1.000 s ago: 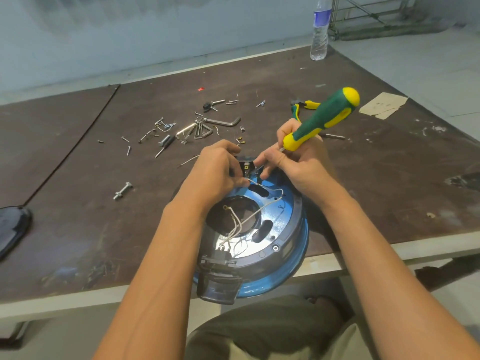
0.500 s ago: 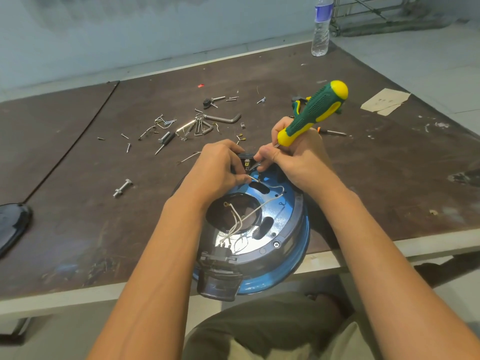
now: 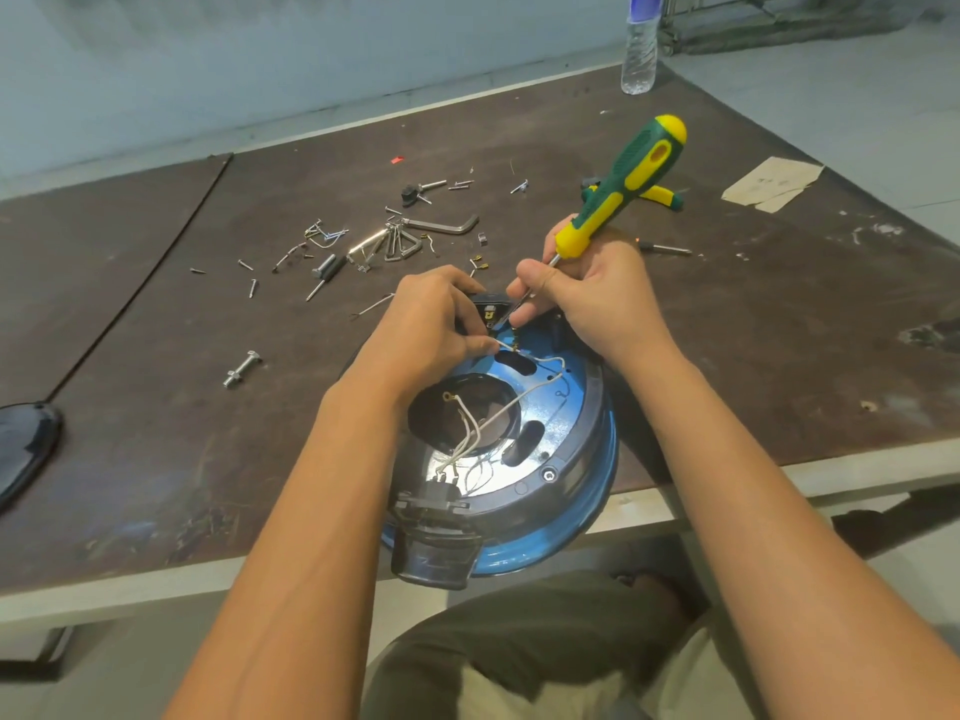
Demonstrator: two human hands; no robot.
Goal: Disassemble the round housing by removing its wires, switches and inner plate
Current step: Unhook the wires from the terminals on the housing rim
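Observation:
The round blue housing [image 3: 597,491] lies at the table's near edge, partly overhanging it, with a shiny inner plate [image 3: 550,423] and white wires [image 3: 498,413] crossing its central hole. A black switch block [image 3: 488,310] sits at its far rim and a black part [image 3: 436,543] at its near rim. My left hand [image 3: 431,330] pinches a white wire end beside the switch block. My right hand [image 3: 597,298] grips a green and yellow screwdriver [image 3: 623,184], its shaft angled down to the switch block.
Loose screws, an Allen key [image 3: 441,226], a bolt [image 3: 240,370] and small bits lie scattered beyond the housing. Yellow-handled pliers [image 3: 662,195] and a water bottle [image 3: 640,49] sit farther back. A dark round cover [image 3: 26,449] rests at the left edge. Paper [image 3: 774,185] lies right.
The screwdriver handle has tilted more upright and its tip stays at the switch block. My left fingers now pinch the white wire end, drawn slightly away from the switch.

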